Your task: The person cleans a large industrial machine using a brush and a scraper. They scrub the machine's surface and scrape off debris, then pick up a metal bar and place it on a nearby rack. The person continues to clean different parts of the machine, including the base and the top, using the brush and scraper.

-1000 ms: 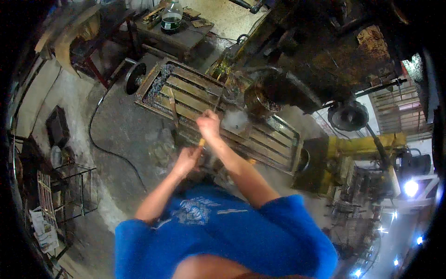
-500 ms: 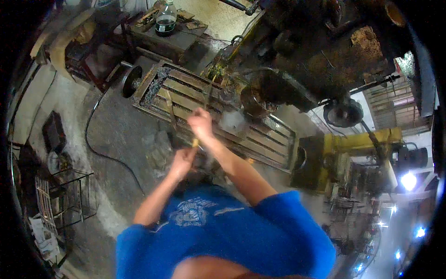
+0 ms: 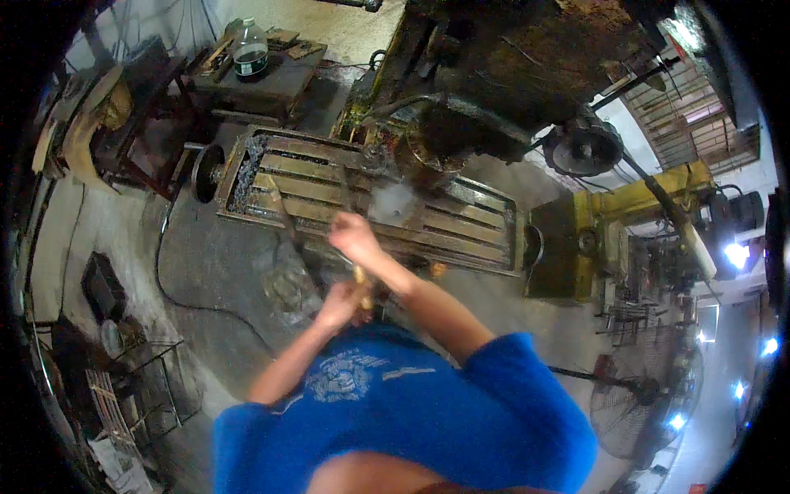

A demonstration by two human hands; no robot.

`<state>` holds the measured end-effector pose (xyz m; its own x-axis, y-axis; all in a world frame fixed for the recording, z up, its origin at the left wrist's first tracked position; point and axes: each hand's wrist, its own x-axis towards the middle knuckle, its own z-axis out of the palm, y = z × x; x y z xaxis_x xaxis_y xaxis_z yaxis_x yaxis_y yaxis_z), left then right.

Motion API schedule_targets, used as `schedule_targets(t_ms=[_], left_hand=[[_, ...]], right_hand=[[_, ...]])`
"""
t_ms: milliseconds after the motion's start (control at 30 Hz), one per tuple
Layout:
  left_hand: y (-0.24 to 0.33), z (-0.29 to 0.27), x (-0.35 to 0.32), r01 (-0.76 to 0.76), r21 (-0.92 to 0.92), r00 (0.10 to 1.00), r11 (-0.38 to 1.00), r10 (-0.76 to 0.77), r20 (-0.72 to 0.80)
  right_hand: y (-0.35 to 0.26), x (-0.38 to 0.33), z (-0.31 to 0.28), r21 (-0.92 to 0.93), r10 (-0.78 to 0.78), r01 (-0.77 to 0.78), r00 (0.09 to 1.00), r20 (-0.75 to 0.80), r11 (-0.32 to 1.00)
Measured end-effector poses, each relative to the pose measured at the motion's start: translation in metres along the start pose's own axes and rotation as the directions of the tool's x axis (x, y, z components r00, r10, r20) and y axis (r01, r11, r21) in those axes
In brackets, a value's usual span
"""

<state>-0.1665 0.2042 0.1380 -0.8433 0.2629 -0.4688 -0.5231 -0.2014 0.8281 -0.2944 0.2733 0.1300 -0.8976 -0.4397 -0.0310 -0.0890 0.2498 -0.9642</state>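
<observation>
Both hands are working close together at the near edge of a slotted worktop (image 3: 309, 191), the left hand (image 3: 339, 305) holding a yellow handle (image 3: 360, 275).
The step in hand seems to be steadying the handled piece; the next move probably calls for a firm left grip and clearance between the hands. The yellow handle is lying within the curled left fingers, its upper end showing near the right wrist. The right hand (image 3: 355, 237) is hovering just above, fingers curling into a fist; blur is hiding whether they are pinching anything.
</observation>
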Motion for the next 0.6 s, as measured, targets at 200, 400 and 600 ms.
schedule_targets(t_ms=[200, 400, 600], left_hand=[[0.006, -0.013, 0.004, -0.025, 0.174, 1.0, 0.984, 0.023, 0.012], [0.008, -0.02, -0.002, 0.014, 0.149, 1.0, 0.989, -0.011, -0.023], [0.015, 0.006, 0.005, -0.023, 0.064, 0.996, 0.998, 0.018, 0.088]], right_hand=[[-0.014, -0.052, -0.058, -0.1, -0.138, 0.13, 0.987, -0.08, 0.986], [0.038, -0.026, -0.059, -0.221, -0.358, 0.328, 0.928, -0.108, 0.918], [0.016, 0.005, -0.063, 0.226, 0.05, 0.0, 0.974, -0.219, 0.974]])
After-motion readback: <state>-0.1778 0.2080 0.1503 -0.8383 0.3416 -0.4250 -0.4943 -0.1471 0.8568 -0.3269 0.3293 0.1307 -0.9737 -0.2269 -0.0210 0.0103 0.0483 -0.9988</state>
